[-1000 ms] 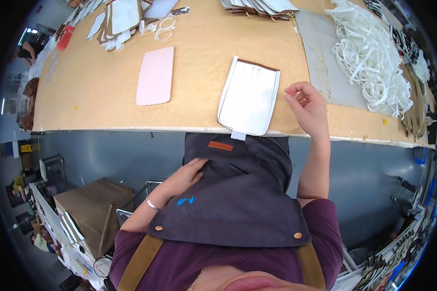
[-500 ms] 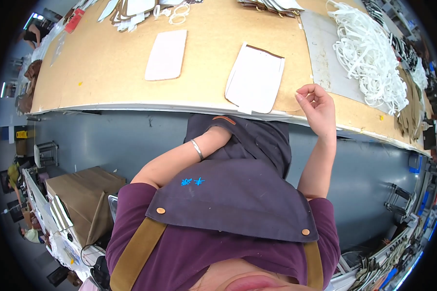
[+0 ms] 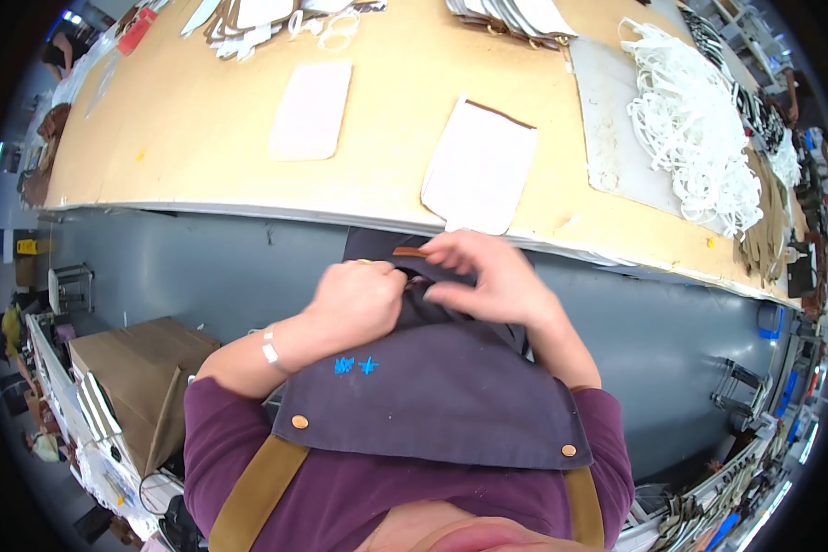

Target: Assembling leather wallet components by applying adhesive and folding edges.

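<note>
My left hand [image 3: 357, 300] is closed in a fist in front of the dark apron [image 3: 432, 396], close to its pocket with the brown tab [image 3: 408, 251]. A bit of yellow shows at its fingers, too small to name. Facing it, my right hand [image 3: 497, 281] has its thumb and fingers apart, reaching toward the left fist with nothing visible between them. Beyond my hands, a white panel [image 3: 480, 170] with a brown strip along its far edge lies at the table's near edge. Another white panel [image 3: 311, 110] lies farther left.
The tan worktable [image 3: 202, 138] spans the far side. A heap of white straps [image 3: 695, 129] covers a grey sheet at right. Stacks of layered pieces [image 3: 515, 20] lie at the back. A large brown bag-like bundle [image 3: 143, 377] stands behind me at left.
My left hand has come up out of the apron pocket, now closed. My right hand has moved from above the table to the left, in front of the apron beside it.
</note>
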`<act>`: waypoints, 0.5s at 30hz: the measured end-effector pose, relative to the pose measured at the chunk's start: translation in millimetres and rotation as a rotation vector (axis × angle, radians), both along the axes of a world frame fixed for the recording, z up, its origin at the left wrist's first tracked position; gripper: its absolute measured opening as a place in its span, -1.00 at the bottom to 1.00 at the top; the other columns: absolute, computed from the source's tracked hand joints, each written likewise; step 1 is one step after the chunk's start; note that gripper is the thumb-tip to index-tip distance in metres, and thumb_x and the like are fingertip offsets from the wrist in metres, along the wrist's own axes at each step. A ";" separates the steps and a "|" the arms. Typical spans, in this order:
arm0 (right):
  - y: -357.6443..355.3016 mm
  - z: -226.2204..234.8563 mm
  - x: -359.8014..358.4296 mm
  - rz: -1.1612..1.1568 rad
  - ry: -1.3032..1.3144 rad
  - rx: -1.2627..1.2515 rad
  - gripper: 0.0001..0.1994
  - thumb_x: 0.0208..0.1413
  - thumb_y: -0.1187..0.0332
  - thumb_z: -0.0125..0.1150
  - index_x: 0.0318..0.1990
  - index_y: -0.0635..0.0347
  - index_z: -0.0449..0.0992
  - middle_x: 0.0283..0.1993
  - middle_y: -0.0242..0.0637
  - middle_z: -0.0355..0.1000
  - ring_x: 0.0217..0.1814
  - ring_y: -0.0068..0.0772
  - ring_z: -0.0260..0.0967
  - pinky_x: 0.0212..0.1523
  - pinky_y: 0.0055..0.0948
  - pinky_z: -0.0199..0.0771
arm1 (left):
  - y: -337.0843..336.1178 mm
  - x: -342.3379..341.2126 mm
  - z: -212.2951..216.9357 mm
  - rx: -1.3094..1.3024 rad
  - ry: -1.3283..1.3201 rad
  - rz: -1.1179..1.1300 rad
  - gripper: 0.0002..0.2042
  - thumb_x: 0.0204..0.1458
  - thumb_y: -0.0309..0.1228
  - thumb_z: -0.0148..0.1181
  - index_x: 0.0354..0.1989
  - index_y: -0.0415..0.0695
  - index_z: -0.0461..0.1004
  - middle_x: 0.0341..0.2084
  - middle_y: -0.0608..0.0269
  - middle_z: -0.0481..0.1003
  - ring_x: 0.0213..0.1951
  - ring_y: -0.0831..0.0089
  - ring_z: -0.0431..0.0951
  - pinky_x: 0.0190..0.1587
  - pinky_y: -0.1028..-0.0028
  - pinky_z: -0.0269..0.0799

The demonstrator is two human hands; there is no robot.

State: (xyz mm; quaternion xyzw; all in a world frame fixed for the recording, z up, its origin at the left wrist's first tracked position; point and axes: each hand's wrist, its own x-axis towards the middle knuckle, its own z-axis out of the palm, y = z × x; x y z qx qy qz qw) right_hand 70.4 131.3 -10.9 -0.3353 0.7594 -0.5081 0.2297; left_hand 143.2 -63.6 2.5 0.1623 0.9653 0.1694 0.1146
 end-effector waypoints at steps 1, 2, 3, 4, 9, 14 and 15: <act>-5.6 -7.7 2.6 0.062 0.101 -0.010 -0.59 -0.14 0.27 0.32 -0.09 0.14 0.41 -0.17 -0.23 0.41 -0.16 -0.35 0.38 -0.15 -0.44 0.41 | -7.9 -9.7 23.9 0.049 -0.007 -0.039 -0.91 -0.17 -0.47 0.03 -0.56 -0.18 0.46 -0.59 0.12 0.47 -0.48 0.16 0.52 -0.43 0.25 0.44; -13.9 -8.8 4.7 0.085 0.123 -0.041 -0.63 -0.08 0.26 0.25 -0.08 0.15 0.41 -0.21 -0.22 0.42 -0.22 -0.33 0.40 -0.20 -0.43 0.43 | -13.4 -19.0 44.2 0.088 0.036 -0.071 -0.92 -0.16 -0.47 0.05 -0.56 -0.17 0.46 -0.61 0.14 0.46 -0.51 0.17 0.51 -0.44 0.24 0.42; -18.4 -7.6 3.1 0.111 0.148 -0.072 -0.66 -0.01 0.25 0.18 -0.08 0.16 0.40 -0.25 -0.20 0.44 -0.28 -0.31 0.42 -0.24 -0.43 0.44 | -15.1 -28.0 59.0 0.112 0.084 -0.070 -0.94 -0.20 -0.48 0.09 -0.54 -0.17 0.48 -0.61 0.14 0.47 -0.51 0.16 0.50 -0.47 0.25 0.39; -19.3 -1.7 -2.6 0.114 0.160 -0.069 -0.66 -0.01 0.25 0.18 -0.08 0.16 0.40 -0.25 -0.20 0.44 -0.28 -0.31 0.42 -0.24 -0.43 0.44 | -18.8 -37.0 64.5 0.150 0.093 -0.103 -0.91 -0.17 -0.46 0.11 -0.47 -0.16 0.49 -0.61 0.17 0.47 -0.54 0.19 0.50 -0.48 0.28 0.39; 3.2 5.1 -57.5 -0.090 -0.303 0.110 -0.77 0.14 0.42 -0.18 -0.11 0.20 0.38 -0.54 -0.28 0.37 -0.55 -0.38 0.33 -0.44 -0.45 0.35 | -35.4 -142.7 34.5 0.594 -0.129 0.095 -0.69 -0.02 -0.37 0.15 -0.07 -0.13 0.44 -0.45 0.18 0.50 -0.49 0.38 0.49 -0.37 0.43 0.41; 10.9 -22.6 -124.0 -0.557 0.234 0.394 -0.72 0.15 0.20 -0.13 -0.08 0.10 0.34 -0.39 -0.19 0.48 -0.30 -0.19 0.45 -0.27 -0.33 0.40 | -11.8 -233.1 -64.2 0.490 0.176 0.188 -0.73 -0.02 -0.38 0.12 -0.11 -0.11 0.48 -0.36 0.08 0.45 -0.31 0.29 0.50 -0.22 0.38 0.41; 7.9 -22.9 -130.0 -0.566 0.242 0.397 -0.72 0.15 0.20 -0.13 -0.08 0.10 0.34 -0.39 -0.19 0.48 -0.30 -0.19 0.45 -0.27 -0.33 0.40 | -6.5 -239.0 -67.9 0.486 0.146 0.190 -0.77 -0.03 -0.39 0.13 -0.17 -0.12 0.51 -0.36 0.08 0.45 -0.31 0.28 0.50 -0.21 0.38 0.41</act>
